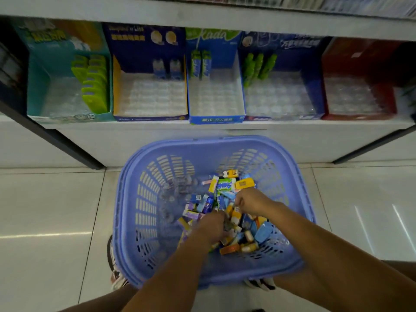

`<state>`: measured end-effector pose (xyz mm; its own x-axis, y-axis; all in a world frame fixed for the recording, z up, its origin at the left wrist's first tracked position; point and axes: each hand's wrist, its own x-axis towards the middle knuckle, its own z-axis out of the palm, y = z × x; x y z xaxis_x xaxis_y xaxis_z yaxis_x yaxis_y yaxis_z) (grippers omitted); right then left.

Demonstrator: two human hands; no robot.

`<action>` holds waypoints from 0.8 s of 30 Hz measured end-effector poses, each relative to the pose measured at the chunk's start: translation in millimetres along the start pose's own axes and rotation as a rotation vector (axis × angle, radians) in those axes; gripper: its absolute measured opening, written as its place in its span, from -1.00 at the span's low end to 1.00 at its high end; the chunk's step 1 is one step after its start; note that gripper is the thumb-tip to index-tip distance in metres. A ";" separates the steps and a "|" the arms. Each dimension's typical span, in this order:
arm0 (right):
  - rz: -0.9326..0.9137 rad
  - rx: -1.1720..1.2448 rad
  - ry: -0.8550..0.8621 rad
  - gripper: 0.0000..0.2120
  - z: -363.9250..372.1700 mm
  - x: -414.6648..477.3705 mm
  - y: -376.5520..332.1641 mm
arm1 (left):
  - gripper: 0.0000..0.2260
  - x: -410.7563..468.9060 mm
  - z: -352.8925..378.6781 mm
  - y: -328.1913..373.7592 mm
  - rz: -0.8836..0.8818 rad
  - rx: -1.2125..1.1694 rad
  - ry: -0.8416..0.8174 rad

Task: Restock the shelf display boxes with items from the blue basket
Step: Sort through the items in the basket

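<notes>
Head view (only view). Blue basket (135,221) sits on the tiled floor just in front of the shelf (225,126), between the person's feet. A heap of small mixed packets (227,199) covers the basket bottom, mostly on its right half.

Both hands are down in the heap. Left hand (212,226): curled into the packets, fingers hidden beneath the hand; cannot tell whether they are clamped on anything. Right hand (249,202): fingers drawn together in a loose fist over the packets; it looks to pinch something small, but which packet cannot be made out.

Shelf, left to right, five display boxes:
- teal box (38,86): one row of green packs along its right side, remainder bare.
- dark blue box (148,41): two items at the back only.
- blue-and-green box (216,119): two packs at the back-left.
- next blue box (315,86): a few green items at the back-left.
- red box (360,55): no stock visible.

Judgement: task early. Every box is mostly bare tray; basket holds many packets. Sorting and picking is the step in hand; nearly all the placing is left.
</notes>
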<state>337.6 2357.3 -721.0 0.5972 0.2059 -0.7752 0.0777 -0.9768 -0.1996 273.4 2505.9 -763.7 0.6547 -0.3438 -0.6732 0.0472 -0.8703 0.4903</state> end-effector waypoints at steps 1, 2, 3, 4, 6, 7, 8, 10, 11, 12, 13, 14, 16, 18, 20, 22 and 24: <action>0.005 -0.022 -0.019 -0.76 -0.2 3.2 1.6 | -0.61 1.5 1.6 -2.2 -0.004 -0.027 -0.001; 0.002 -0.046 -0.043 -0.79 0.2 4.2 2.7 | -0.64 1.8 1.0 -3.6 -0.014 -0.068 -0.003; -0.016 -0.091 -0.057 -0.84 0.1 3.7 2.8 | -0.68 2.5 -0.9 -5.3 -0.026 -0.128 0.005; -0.045 -0.144 -0.066 -0.84 0.0 3.1 2.9 | -0.76 3.0 -4.8 -6.1 -0.045 -0.202 0.027; -0.101 -0.260 -0.080 -0.73 3.0 0.1 5.3 | -0.84 5.1 -16.0 -8.6 -0.085 -0.347 0.074; -0.115 -0.325 -0.087 -0.75 5.3 -1.6 7.2 | -0.82 6.5 -22.4 -10.5 -0.103 -0.413 0.082; -0.129 -0.395 -0.081 -0.85 7.4 -3.8 9.4 | -0.80 6.6 -30.0 -12.1 -0.121 -0.480 0.074; -0.191 -0.462 -0.073 -0.86 11.7 -7.1 16.7 | -0.79 5.7 -43.1 -15.0 -0.150 -0.649 0.052; -0.211 -0.487 -0.087 -0.83 12.0 -8.6 18.5 | -0.78 5.0 -48.6 -16.1 -0.169 -0.740 0.043; -0.221 -0.519 -0.102 -0.83 12.4 -9.1 18.8 | -0.79 2.8 -54.2 -16.4 -0.192 -0.824 0.035; -0.225 -0.546 -0.111 -0.82 12.5 -9.9 17.6 | -0.83 -0.1 -60.0 -15.9 -0.215 -0.896 0.027; -0.204 -0.559 -0.122 -0.81 12.3 -9.7 15.5 | -0.85 -4.1 -66.3 -14.8 -0.229 -0.953 0.015; -0.120 -0.476 -0.126 -0.79 7.3 -11.5 8.4 | -0.84 -12.4 -80.1 -13.0 -0.232 -1.005 0.007; -0.055 -0.274 -0.099 -0.78 -7.0 -17.1 3.0 | -0.81 -22.7 -97.4 -10.4 -0.211 -0.983 0.052; -0.050 0.028 -0.015 -0.83 -28.9 -26.1 0.1 | -0.78 -34.5 -116.4 -7.2 -0.189 -0.978 0.116; -0.134 0.283 0.090 -0.70 -53.6 -42.4 -9.4 | -0.76 -48.2 -136.6 -4.7 -0.174 -1.017 0.187; -0.273 0.458 0.233 -0.67 -79.1 -59.3 -27.8 | -0.79 -62.1 -156.6 -3.1 -0.126 -1.052 0.293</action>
<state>363.1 2367.6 -622.1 0.7681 0.3778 -0.5170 -0.0684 -0.7544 -0.6529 350.8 2585.2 -636.8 0.7468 -0.0556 -0.6627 0.6551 -0.1095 0.7475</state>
